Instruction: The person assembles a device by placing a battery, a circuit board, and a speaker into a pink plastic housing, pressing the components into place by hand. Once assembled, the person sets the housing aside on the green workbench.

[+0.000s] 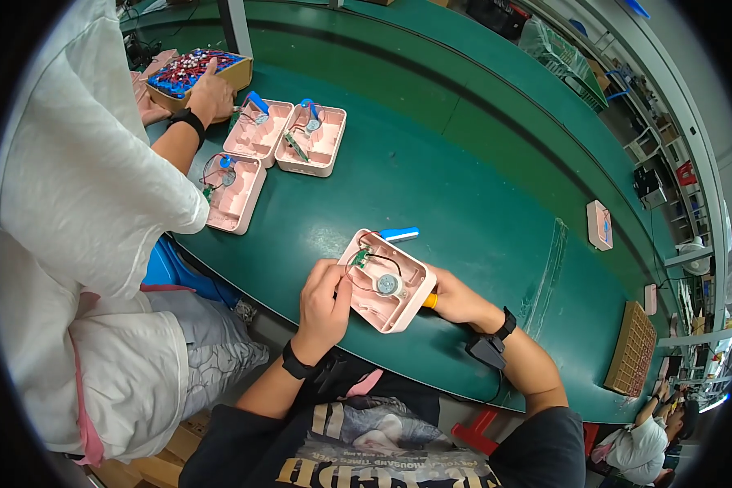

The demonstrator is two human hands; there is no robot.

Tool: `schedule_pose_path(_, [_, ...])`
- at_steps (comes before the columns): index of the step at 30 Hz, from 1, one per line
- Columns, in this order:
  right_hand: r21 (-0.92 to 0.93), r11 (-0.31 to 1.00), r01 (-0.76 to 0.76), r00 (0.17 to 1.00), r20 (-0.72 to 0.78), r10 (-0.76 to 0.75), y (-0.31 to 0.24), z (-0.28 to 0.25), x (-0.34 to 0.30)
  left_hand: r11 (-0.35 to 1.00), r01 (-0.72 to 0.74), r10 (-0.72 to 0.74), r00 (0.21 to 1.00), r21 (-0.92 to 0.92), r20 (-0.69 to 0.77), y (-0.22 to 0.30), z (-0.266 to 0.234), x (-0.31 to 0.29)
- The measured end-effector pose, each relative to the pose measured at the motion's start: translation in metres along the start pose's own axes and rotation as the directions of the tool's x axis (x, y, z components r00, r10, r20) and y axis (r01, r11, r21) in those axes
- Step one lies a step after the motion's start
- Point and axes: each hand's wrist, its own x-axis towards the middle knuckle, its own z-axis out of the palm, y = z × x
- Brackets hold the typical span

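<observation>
Box [412, 286] of pale pink plastic, open side up, is between our hands over the near part of the green bench [366, 187]. Our left hand [325, 305] grips its left wall; our right hand [455, 299] is curled at the right wall beside a yellow piece [430, 301], though we cannot tell how firmly it holds either. We judge the shell light, stiff and slightly slippery, best held by opposite outer walls, keeping our fingertips off the delicate wires [386, 258] and green board [359, 258].
</observation>
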Motion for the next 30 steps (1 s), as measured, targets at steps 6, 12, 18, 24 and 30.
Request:
schedule_pose_path(6, [0.076,0.997,-0.027,0.998,-0.051,0.031,-0.007,0.009,0.001,0.999,0.017,-0.017,1.0,-0.033,0.004,-0.001,-0.002,0.0])
schedule_pose_path(12, [-0.735,0.651,-0.191,0.978,-0.089,0.187,-0.058,-0.001,-0.006,0.993,-0.091,0.094,0.995,0.071,-0.036,-0.006,0.002,-0.003])
schedule_pose_path(18, [-0.827,0.56,0.049,0.871,-0.239,-0.429,-0.068,0.0,-0.015,0.99,-0.08,0.083,0.996,0.114,-0.025,-0.004,0.006,0.002])
schedule_pose_path(24, [-0.943,0.33,0.043,0.908,-0.1,-0.406,-0.059,0.038,0.014,0.939,-0.19,0.203,0.979,0.286,-0.016,-0.005,0.012,0.005])
schedule_pose_path(30, [-0.816,0.577,-0.032,0.947,-0.21,-0.244,-0.04,0.034,0.016,0.923,-0.217,0.221,0.975,0.317,0.025,-0.007,0.016,0.007])
